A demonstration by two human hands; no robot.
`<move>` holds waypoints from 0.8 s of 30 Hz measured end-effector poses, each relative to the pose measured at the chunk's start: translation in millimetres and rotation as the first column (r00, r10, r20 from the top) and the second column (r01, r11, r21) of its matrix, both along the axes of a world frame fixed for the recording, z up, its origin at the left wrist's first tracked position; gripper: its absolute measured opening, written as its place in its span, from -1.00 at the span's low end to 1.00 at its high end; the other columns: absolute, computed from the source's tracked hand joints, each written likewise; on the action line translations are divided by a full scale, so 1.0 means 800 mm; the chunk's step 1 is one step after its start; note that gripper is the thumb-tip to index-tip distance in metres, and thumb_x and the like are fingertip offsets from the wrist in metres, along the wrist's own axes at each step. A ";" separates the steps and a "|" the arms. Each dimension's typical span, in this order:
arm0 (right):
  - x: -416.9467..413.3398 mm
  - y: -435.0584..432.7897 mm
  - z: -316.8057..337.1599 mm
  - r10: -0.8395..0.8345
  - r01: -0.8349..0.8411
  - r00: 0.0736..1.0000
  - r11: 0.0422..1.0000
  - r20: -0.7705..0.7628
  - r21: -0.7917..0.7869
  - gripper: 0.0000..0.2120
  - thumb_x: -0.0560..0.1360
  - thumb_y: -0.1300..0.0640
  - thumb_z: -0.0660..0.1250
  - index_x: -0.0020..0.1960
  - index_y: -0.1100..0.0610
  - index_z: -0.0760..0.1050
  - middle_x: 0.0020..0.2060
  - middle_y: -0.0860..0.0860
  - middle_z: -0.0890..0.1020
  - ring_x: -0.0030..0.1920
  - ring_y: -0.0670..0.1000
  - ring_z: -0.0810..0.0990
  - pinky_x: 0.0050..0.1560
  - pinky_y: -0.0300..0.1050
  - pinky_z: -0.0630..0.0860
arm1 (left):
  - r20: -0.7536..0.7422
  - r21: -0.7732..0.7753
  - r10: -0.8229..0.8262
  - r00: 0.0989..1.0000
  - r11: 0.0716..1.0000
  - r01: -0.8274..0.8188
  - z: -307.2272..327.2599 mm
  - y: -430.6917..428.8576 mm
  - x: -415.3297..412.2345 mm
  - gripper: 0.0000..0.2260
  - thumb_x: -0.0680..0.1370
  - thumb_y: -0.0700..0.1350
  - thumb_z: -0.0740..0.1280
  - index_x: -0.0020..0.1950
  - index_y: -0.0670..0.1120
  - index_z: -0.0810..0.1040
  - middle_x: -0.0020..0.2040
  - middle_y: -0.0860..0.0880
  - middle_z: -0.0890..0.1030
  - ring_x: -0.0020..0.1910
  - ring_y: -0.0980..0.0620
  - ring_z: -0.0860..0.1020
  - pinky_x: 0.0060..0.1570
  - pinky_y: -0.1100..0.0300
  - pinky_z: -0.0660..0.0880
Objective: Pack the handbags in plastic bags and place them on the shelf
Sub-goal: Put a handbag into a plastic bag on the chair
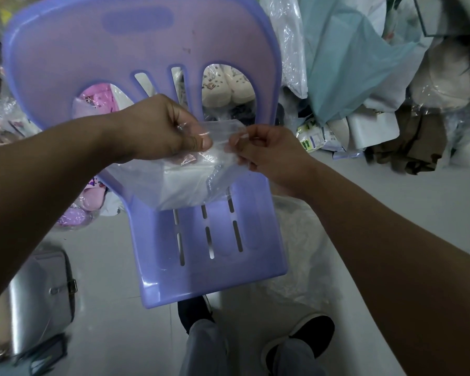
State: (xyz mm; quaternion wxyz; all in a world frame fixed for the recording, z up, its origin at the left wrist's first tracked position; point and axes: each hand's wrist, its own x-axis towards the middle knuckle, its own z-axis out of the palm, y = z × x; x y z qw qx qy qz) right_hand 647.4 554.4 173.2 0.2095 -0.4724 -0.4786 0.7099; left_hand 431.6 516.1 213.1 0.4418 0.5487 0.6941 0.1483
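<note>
Both hands were engaged at the top of a clear plastic bag (185, 185). The left hand (160, 128) had its fingers curled, thumb and forefinger pinching the bag's upper edge on the left side. The right hand (266, 150) pinched the same edge on the right, fingers likewise curled. Between the two hands the bag's flap (223, 128) stood upright and taut.

The bag's lower part rested on the rear of the seat (215, 267) of a lilac plastic chair (136, 50), against the base of the backrest. A white item (182, 183) lay inside the bag; the film blurred its form, so its details could not be told.

A grey handbag (41, 289) with a metal buckle lay on the pale tiled floor (114, 294) to the left of the chair, well apart from the hands. Crumpled clear plastic (301, 253) lay on the floor just beside the chair's right edge. The person's dark shoes (315, 332) stood on the floor at the chair's near edge.

Behind the chair, goods wrapped in film were heaped together, among them cream slippers (225, 88) visible through an opening in the backrest. A teal plastic sheet (350, 63) hung over the heap at the right.
</note>
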 end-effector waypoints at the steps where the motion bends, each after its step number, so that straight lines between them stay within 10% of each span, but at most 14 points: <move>1: 0.001 0.000 0.000 0.016 -0.016 1.000 1.000 0.009 0.000 -0.91 0.58 0.26 0.39 0.05 0.27 0.59 -0.07 0.19 0.70 -0.37 -0.17 0.60 -0.28 -0.36 0.52 | 0.006 0.001 0.004 1.000 1.000 -0.004 0.000 -0.002 0.000 -0.87 0.46 0.03 0.52 -0.15 -0.02 0.75 -0.30 0.02 0.70 -0.38 0.18 0.53 -0.35 0.43 0.47; 14: -0.002 -0.008 -0.010 0.079 -0.088 0.993 0.991 0.089 0.101 -0.99 0.53 0.23 0.46 -0.07 0.15 0.65 -0.36 -0.12 0.68 -0.33 -0.19 0.63 -0.25 -0.34 0.52 | -0.093 -0.024 -0.080 0.992 0.997 0.078 -0.007 -0.009 0.023 -0.88 0.58 -0.03 0.39 -0.07 -0.04 0.68 -0.22 -0.02 0.70 -0.38 0.19 0.57 -0.28 0.34 0.52; 24: 0.006 -0.011 -0.014 -0.054 0.056 0.998 0.997 -0.036 0.056 -0.94 0.51 0.28 0.47 -0.13 0.19 0.65 -0.34 0.02 0.68 -0.36 -0.09 0.63 -0.23 -0.27 0.56 | -0.156 -0.011 -0.148 0.977 0.989 0.148 -0.005 -0.003 0.036 -0.88 0.61 -0.03 0.34 -0.10 -0.01 0.60 -0.36 0.05 0.66 -0.44 0.15 0.62 -0.38 0.33 0.48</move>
